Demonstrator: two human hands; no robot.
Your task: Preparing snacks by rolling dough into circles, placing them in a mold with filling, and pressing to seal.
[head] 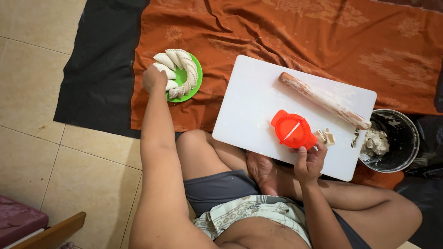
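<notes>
My left hand (154, 78) reaches out to the green plate (196, 85) and holds a pale folded dumpling (164, 70) at the plate's left edge, beside several other crimped dumplings (181, 59) laid in a ring. My right hand (310, 161) grips the handle edge of a round red dumpling press (291, 129), which lies open on the white cutting board (249, 106). A small scrap of dough (326, 136) lies just right of the press.
A floured wooden rolling pin (323, 99) lies diagonally on the board. A dark metal bowl (406, 133) with a lump of dough stands at the board's right. An orange cloth (277, 32) and black mat cover the tiled floor. My crossed legs are under the board.
</notes>
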